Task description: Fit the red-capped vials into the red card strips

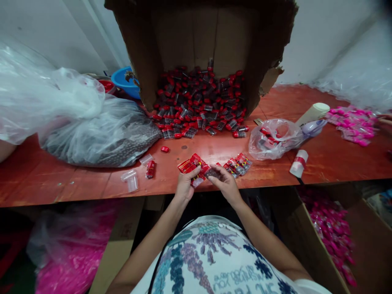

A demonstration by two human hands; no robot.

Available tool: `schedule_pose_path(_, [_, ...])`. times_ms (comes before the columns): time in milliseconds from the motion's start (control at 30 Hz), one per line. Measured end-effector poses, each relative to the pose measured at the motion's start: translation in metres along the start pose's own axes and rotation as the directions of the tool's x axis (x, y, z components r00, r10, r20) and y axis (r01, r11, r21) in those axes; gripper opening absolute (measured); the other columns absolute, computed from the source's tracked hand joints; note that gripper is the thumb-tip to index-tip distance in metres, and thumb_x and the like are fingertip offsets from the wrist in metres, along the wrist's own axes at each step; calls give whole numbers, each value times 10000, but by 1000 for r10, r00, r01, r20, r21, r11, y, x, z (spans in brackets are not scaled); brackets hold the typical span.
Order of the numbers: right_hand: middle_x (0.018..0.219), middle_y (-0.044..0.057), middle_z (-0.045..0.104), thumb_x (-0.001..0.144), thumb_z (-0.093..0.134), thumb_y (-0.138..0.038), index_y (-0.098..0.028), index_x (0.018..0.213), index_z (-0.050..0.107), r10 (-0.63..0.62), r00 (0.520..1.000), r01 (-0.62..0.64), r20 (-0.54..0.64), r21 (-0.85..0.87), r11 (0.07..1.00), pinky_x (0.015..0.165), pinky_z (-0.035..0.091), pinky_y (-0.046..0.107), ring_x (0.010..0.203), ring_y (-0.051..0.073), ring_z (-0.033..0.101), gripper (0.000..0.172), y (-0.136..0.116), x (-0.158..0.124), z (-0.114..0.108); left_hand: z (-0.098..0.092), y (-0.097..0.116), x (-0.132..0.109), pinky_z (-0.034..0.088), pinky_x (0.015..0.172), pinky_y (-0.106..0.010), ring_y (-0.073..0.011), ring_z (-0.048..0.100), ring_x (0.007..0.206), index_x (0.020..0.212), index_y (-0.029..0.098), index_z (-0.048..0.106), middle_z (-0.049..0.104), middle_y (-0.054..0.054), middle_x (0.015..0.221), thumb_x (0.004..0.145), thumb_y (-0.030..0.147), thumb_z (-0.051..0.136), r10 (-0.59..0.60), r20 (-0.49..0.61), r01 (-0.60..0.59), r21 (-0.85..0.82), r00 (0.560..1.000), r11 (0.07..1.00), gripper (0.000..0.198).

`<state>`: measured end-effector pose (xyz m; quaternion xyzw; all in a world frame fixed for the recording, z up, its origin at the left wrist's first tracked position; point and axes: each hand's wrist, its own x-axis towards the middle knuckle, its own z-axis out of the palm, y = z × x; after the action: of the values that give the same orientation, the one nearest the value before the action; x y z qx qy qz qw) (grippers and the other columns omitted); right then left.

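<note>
My left hand (185, 184) is closed around several red printed packets (194, 160), fanned out above the table's front edge. Close beside it, my right hand (227, 183) pinches a small clear container with dark contents (211, 172), which touches the packets. Its far end is partly hidden by the packets and fingers. Just right of my hands, several red packets (239, 164) lie overlapping on the red table (196, 143). Behind them, a tipped cardboard box (202, 36) spills a heap of small clear containers with red caps and dark contents (199, 102).
To the left lies a plastic bag of dark beads (104, 139). Clear empty tubes (131, 179), a red roll (150, 169) and a red cap (165, 149) lie nearer. Rightward are a clear bag (266, 141), a white roll (299, 163) and pink items (355, 122) beside another person's hand (384, 122).
</note>
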<state>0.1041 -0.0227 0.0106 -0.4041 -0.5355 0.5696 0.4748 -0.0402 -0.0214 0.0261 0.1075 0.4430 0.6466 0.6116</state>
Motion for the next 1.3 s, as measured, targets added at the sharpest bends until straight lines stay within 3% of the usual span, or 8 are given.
schedule_pose_path(133, [1046, 33, 633, 743, 684, -267, -239, 1119, 578, 21, 999, -18, -47, 66, 998, 883, 487, 341, 950, 180, 609, 392, 6, -2, 3, 2, -2, -3, 529, 630, -240, -142, 657, 611, 744, 138, 680, 711, -15, 699, 494, 114, 828, 18, 24, -20, 76, 1000, 997, 292])
schedule_pose_path(333, [1032, 44, 646, 743, 681, -273, -224, 1067, 600, -19, 988, 15, -152, -23, 1000, 877, 492, 351, 931, 189, 620, 338, 6, -6, 7, 3, 5, -8, 520, 544, -242, -161, 648, 589, 742, 122, 681, 713, -44, 718, 486, 144, 833, -10, 39, 2, 198, 999, 980, 299])
schedule_pose_path(533, [950, 24, 685, 721, 703, -258, -221, 1024, 623, 124, 989, -109, -77, 178, 978, 783, 527, 341, 845, 181, 645, 316, 5, -5, 6, 5, 13, -12, 517, 588, -228, -154, 649, 612, 740, 125, 690, 713, -41, 712, 464, 87, 828, -8, 82, -6, 163, 997, 987, 310])
schedule_pose_path(700, [1024, 46, 666, 771, 654, -261, -235, 995, 670, -109, 981, 86, -162, -142, 986, 913, 473, 378, 969, 199, 613, 226, 3, -11, 10, 5, 7, -13, 511, 579, -237, -144, 634, 579, 697, 129, 672, 692, -13, 663, 481, 116, 827, 38, 16, -41, 203, 999, 978, 266])
schedule_pose_path(767, [1032, 47, 661, 779, 646, -260, -241, 995, 677, -142, 976, 109, -167, -194, 975, 915, 469, 368, 984, 200, 605, 219, 3, -12, 11, 4, 5, -12, 513, 601, -240, -138, 630, 578, 675, 127, 661, 686, -7, 653, 483, 116, 826, 71, 28, -75, 203, 997, 976, 253])
schedule_pose_path(967, [872, 13, 676, 730, 699, -309, -214, 1036, 649, 89, 986, -78, -138, 85, 993, 723, 519, 303, 773, 165, 616, 324, 6, -6, 8, 0, 4, -13, 521, 665, -265, -162, 652, 654, 776, 130, 683, 713, -35, 741, 482, 87, 817, -15, 127, -16, 242, 992, 970, 326])
schedule_pose_path(1167, [1032, 29, 621, 739, 686, -321, -246, 1147, 601, 49, 988, -37, -147, 87, 996, 781, 518, 302, 888, 170, 599, 423, 11, -1, -1, -4, 5, -9, 498, 761, -257, -161, 665, 765, 857, 155, 689, 725, -35, 836, 466, 68, 824, 29, 73, -39, 132, 997, 990, 423])
schedule_pose_path(1300, [1046, 27, 576, 736, 694, -318, -275, 1180, 588, 5, 994, -5, -105, 3, 1000, 807, 514, 306, 885, 161, 589, 458, 13, 0, -4, -7, 5, -7, 492, 699, -225, -130, 645, 687, 815, 152, 688, 711, -15, 772, 500, 99, 820, 44, 62, -53, 150, 997, 987, 346])
